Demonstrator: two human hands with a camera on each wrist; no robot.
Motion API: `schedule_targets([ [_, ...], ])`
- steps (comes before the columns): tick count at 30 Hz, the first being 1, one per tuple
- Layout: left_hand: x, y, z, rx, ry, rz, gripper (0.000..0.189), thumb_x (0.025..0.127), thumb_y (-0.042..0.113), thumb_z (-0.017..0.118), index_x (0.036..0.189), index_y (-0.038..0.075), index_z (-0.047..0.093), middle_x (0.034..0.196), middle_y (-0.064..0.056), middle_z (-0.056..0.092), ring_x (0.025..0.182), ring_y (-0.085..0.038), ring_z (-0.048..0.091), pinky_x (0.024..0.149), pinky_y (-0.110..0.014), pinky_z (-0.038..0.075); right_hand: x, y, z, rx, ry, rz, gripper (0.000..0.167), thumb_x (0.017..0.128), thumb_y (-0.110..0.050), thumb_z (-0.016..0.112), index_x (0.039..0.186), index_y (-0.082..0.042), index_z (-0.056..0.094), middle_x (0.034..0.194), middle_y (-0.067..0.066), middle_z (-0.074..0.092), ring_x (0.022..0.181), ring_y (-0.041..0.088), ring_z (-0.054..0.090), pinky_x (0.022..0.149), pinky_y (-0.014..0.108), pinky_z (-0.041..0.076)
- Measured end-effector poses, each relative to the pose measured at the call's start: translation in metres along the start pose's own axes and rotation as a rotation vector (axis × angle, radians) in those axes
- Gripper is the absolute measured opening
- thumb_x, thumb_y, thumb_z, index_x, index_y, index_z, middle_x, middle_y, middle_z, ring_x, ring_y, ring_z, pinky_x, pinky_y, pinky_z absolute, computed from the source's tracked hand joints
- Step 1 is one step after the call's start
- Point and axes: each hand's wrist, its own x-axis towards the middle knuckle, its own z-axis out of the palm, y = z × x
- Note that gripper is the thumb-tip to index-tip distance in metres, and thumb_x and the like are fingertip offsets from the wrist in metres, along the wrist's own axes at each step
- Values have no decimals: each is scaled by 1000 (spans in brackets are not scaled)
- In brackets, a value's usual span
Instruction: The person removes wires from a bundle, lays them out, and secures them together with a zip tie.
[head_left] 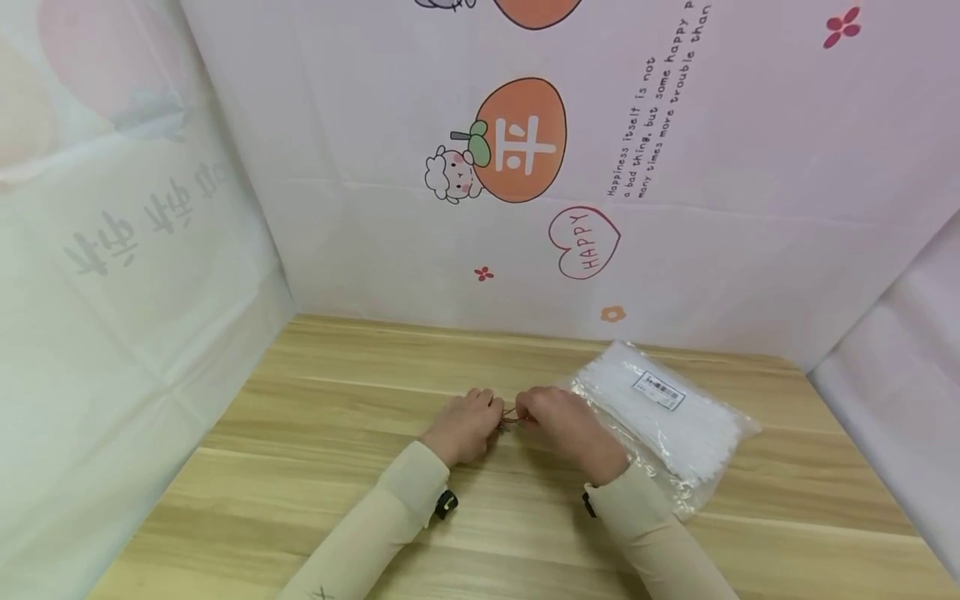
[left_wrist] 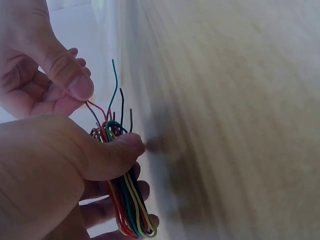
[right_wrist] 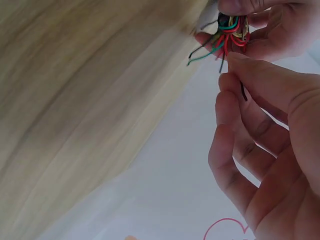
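My left hand (head_left: 465, 425) grips a folded bundle of thin wires (left_wrist: 131, 207), coloured red, green, yellow and black. The thumb lies across the bundle near its upper end, and loose wire ends, including a green wire (left_wrist: 116, 77), stick out past it. Close beside it, my right hand (head_left: 573, 432) pinches a red wire (left_wrist: 97, 107) and a dark one between thumb and index finger. A black wire tip (right_wrist: 243, 92) pokes out below that pinch in the right wrist view. In the head view the hands hide most of the bundle.
A clear plastic bag (head_left: 708, 497) of white strips with a barcode label (head_left: 660, 390) lies right of my right hand, partly behind that forearm. The wooden table (head_left: 300, 400) ends at a printed cloth wall (head_left: 390, 250) at the back, with cloth on both sides.
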Motion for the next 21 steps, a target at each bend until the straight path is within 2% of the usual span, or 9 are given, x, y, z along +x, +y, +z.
schedule_targets([
  [6, -3, 3, -6, -86, -46, -43, 24, 100, 8, 70, 123, 8, 63, 104, -6, 58, 77, -14, 52, 67, -26, 48, 0, -5, -1, -2, 53, -30, 20, 89, -6, 83, 80, -14, 67, 76, -3, 65, 67, 9, 58, 60, 21, 49],
  [12, -6, 3, -7, -110, -36, -15, 14, 103, 8, 64, 117, 8, 62, 97, -3, 64, 85, -15, 61, 78, -30, 54, 1, -10, -1, -25, 56, -39, 16, 91, -9, 83, 85, -14, 69, 81, -4, 68, 71, 9, 61, 64, 23, 53],
  [16, -7, 2, -4, -110, 0, 1, 9, 107, 18, 62, 111, 11, 61, 96, -1, 66, 88, -16, 65, 79, -31, 55, 1, -12, 0, -22, 45, -51, 13, 92, -9, 82, 87, -13, 70, 85, -3, 70, 73, 9, 63, 65, 23, 53],
  [21, -8, 1, 1, -76, 32, 5, 21, 110, 34, 57, 104, 15, 64, 90, 2, 65, 84, -14, 64, 75, -30, 54, 2, -15, -1, -27, 26, -75, 12, 91, -7, 81, 90, -14, 71, 88, -3, 68, 75, 10, 63, 64, 23, 53],
])
